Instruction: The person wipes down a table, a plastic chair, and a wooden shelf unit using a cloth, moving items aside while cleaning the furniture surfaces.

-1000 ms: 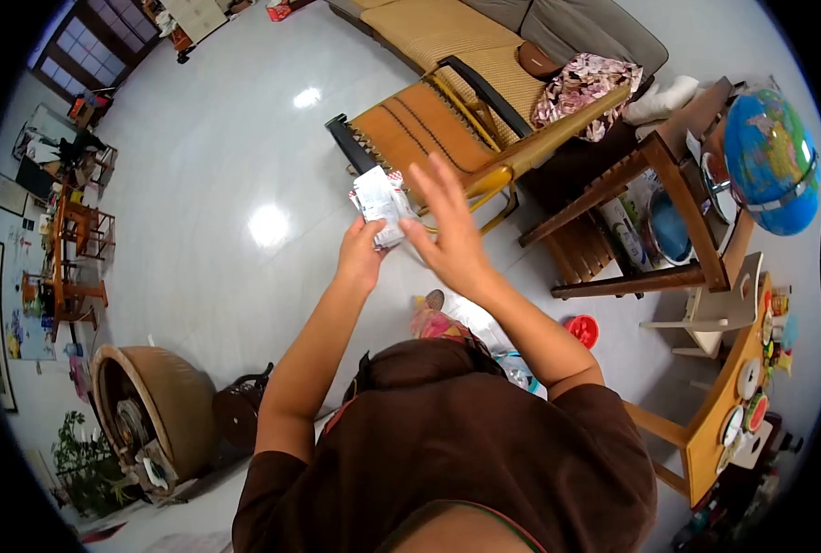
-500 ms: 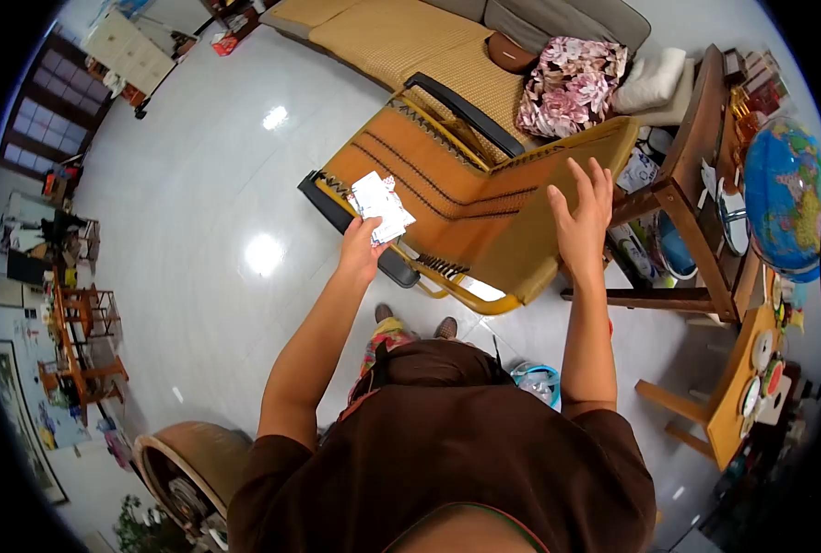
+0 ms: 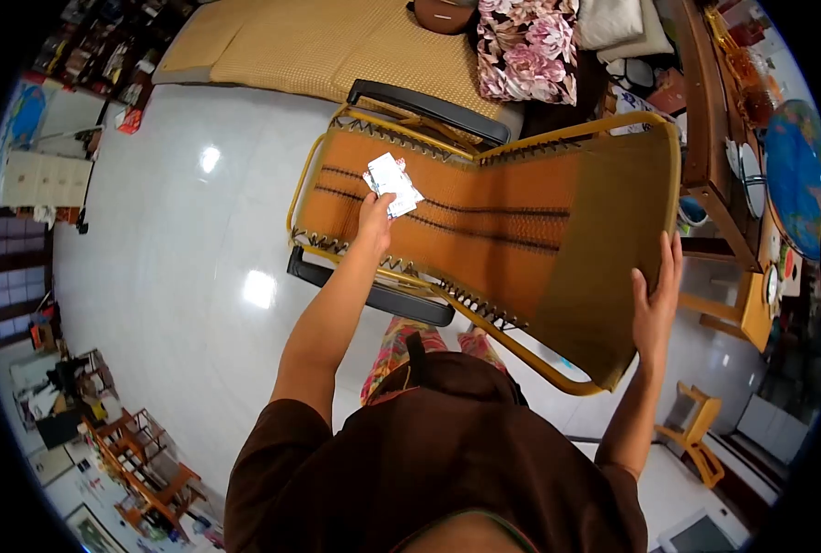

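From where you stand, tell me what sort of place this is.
Probably a home living room: a long tan woven-covered sofa, a pink floral fabric cushion and a yellow-framed orange reclining chair.

Counting two hands: the left hand (image 3: 375, 221) is holding several flat white pieces (image 3: 392, 180), overlapping, so exact number unreadable; the right hand (image 3: 657, 304) is sitting at the chair's outer end edge. One lounge chair (image 3: 521, 198) is standing here, two black armrests (image 3: 429, 109) lining its opposite side edges. One sofa (image 3: 291, 46) is carrying one brown bag (image 3: 443, 15) and one floral cushion (image 3: 528, 55) towards its right end.
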Motion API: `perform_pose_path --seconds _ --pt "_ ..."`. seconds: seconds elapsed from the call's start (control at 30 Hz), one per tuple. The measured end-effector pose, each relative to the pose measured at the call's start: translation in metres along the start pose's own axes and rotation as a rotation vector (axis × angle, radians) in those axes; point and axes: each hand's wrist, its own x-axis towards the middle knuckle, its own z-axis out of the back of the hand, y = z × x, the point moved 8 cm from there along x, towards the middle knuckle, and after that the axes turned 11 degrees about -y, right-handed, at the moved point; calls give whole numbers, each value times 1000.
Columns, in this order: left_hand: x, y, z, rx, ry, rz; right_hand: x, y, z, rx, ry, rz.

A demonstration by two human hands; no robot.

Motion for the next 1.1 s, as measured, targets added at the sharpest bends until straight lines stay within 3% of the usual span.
perform_pose_path --seconds 0.33,0.5,0.6,0.67,0.83,0.93,0.97,1.1 --pt "97 55 -15 336 109 48 3 5 -1 -281 -38 -109" --pt "123 100 -6 515 -46 127 3 4 -1 -302 -43 -142" --pt "146 131 -7 538 -23 121 -7 -24 2 -201 -41 -228" --pt "158 150 -12 596 -6 143 -12 -33 -1 83 -120 -367" --pt "182 181 -33 696 68 197 -14 -22 1 36 -200 -422" --pt "201 206 -32 785 -26 222 -16 -4 -4 136 -233 -477" --pt "206 216 -34 751 61 268 -17 1 -3 183 -276 -505" --pt "220 235 -35 715 63 274 -18 12 -6 93 -349 -558"
